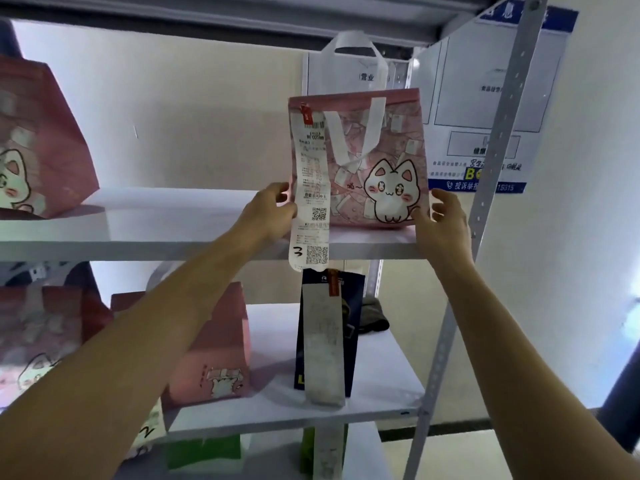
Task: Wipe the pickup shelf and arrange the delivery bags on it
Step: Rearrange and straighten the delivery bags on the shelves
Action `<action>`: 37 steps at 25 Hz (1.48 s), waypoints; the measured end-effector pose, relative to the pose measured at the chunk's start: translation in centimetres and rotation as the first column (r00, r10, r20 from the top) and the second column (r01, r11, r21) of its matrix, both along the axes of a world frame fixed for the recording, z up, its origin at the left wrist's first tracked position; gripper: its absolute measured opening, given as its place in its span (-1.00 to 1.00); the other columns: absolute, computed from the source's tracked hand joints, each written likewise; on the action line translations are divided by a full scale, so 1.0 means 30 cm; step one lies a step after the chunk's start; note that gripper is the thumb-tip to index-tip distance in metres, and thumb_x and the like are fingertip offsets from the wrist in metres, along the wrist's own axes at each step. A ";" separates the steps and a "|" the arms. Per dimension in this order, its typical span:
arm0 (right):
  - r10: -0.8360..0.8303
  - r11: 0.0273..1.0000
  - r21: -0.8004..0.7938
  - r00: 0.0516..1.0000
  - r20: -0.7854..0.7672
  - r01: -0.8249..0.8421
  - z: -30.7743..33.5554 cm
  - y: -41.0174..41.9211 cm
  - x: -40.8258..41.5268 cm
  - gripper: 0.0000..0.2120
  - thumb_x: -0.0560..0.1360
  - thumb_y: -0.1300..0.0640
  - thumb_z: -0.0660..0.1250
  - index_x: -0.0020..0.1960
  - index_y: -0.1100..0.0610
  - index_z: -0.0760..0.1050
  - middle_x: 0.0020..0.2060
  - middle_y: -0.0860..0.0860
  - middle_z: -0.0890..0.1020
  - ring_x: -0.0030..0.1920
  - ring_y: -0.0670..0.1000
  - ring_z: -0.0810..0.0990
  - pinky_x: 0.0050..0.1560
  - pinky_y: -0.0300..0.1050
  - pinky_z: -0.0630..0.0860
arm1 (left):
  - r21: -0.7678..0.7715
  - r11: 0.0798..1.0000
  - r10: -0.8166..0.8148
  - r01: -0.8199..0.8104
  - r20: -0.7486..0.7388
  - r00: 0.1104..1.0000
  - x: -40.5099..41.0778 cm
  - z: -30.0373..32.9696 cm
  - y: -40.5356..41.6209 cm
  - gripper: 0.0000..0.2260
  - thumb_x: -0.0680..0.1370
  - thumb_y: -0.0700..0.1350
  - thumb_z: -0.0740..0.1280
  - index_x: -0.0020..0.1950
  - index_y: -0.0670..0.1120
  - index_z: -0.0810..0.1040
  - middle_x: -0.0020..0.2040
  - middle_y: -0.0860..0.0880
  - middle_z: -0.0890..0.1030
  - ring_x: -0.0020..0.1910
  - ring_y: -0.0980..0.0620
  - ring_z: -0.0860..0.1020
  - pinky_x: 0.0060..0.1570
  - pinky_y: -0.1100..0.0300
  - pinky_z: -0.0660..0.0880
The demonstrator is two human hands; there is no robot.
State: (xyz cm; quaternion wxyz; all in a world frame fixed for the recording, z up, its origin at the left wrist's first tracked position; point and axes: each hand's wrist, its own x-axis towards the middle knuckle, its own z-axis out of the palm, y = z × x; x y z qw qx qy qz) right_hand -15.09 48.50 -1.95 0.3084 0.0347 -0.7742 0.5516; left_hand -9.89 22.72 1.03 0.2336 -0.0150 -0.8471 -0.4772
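A pink delivery bag with a white cartoon cat (377,161) stands upright at the right end of the upper white shelf (173,223). A long receipt (310,202) marked "3" hangs from its top left corner past the shelf edge. My left hand (270,213) grips the bag's lower left edge beside the receipt. My right hand (443,220) holds the lower right corner, thumb on the front. A second pink cat bag (38,140) stands at the far left of the same shelf.
On the shelf below stand two pink bags (221,355) (38,337), a dark blue bag (349,323) with a receipt, and a grey cloth (372,315) at the back. Green bags (204,452) sit lower still. The perforated rack upright (485,188) is just right of my right hand.
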 end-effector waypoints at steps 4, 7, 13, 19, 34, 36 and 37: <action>0.003 1.000 0.021 0.995 -0.096 -0.001 -0.048 -0.028 0.082 -0.59 0.57 -0.01 0.33 0.39 -0.06 0.37 0.26 -0.02 0.51 0.12 -0.10 0.48 -0.13 -0.38 0.31 | -0.059 0.998 0.016 -0.020 -0.071 0.997 0.077 -0.027 -0.017 -0.67 0.63 -0.15 0.21 0.39 -0.01 0.47 0.25 0.01 0.57 0.12 0.03 0.56 0.21 0.01 0.52; 0.033 0.999 0.015 0.984 -0.172 -0.031 -0.088 -0.073 0.162 -0.66 0.57 0.04 0.33 0.33 -0.04 0.43 0.21 -0.03 0.55 0.18 -0.08 0.52 0.11 -0.24 0.46 | -0.115 0.993 0.016 -0.030 -0.125 0.992 0.172 -0.082 -0.054 -0.73 0.62 -0.20 0.22 0.26 0.00 0.57 0.20 0.05 0.63 0.15 0.08 0.58 0.23 0.14 0.49; 0.151 0.988 0.001 0.955 -0.256 -0.156 -0.219 -0.233 0.302 -0.77 0.55 0.17 0.28 0.21 0.09 0.50 0.10 0.04 0.61 0.10 -0.05 0.58 0.11 -0.21 0.54 | -0.136 0.986 0.063 -0.094 -0.212 0.975 0.369 -0.217 -0.138 -0.76 0.61 -0.24 0.24 0.18 -0.06 0.62 0.16 0.08 0.65 0.18 0.15 0.57 0.27 0.20 0.48; 0.297 0.954 0.006 0.947 -0.124 -0.298 -0.378 -0.429 0.338 -0.75 0.55 0.13 0.29 0.23 0.03 0.51 0.10 -0.03 0.62 0.09 -0.06 0.60 0.10 -0.15 0.54 | -0.046 0.982 0.175 -0.183 -0.150 0.973 0.471 -0.392 -0.269 -0.75 0.59 -0.28 0.24 0.17 -0.07 0.62 0.15 0.05 0.63 0.05 0.30 0.57 0.06 0.47 0.45; 0.396 0.895 0.027 0.823 0.407 -0.444 -0.809 -0.863 0.270 -0.45 0.65 0.08 0.19 0.60 -0.12 0.13 0.53 -0.06 0.30 0.44 0.00 0.38 0.31 0.01 0.44 | 0.064 0.943 0.307 -0.327 0.218 0.926 0.464 -0.854 -0.719 -0.49 0.61 -0.18 0.26 0.54 0.00 0.24 0.44 -0.05 0.42 0.37 -0.03 0.45 0.37 -0.15 0.42; 0.401 0.903 -0.047 0.797 0.451 -0.427 -0.828 -0.898 0.261 -0.43 0.66 0.07 0.15 0.60 -0.17 0.07 0.53 -0.05 0.30 0.39 0.00 0.42 0.27 0.04 0.48 | 0.106 0.945 0.275 -0.308 0.252 0.928 0.442 -0.883 -0.772 -0.45 0.58 -0.15 0.28 0.56 -0.01 0.22 0.46 -0.05 0.42 0.40 -0.04 0.44 0.39 -0.15 0.39; 0.418 0.901 -0.097 0.784 0.459 -0.424 -0.836 -0.912 0.259 -0.44 0.66 0.07 0.13 0.60 -0.19 0.06 0.50 -0.05 0.35 0.35 0.00 0.47 0.27 0.08 0.52 | 0.131 0.946 0.256 -0.297 0.262 0.930 0.430 -0.893 -0.795 -0.45 0.57 -0.11 0.29 0.55 -0.01 0.23 0.46 -0.05 0.42 0.40 -0.03 0.44 0.40 -0.14 0.38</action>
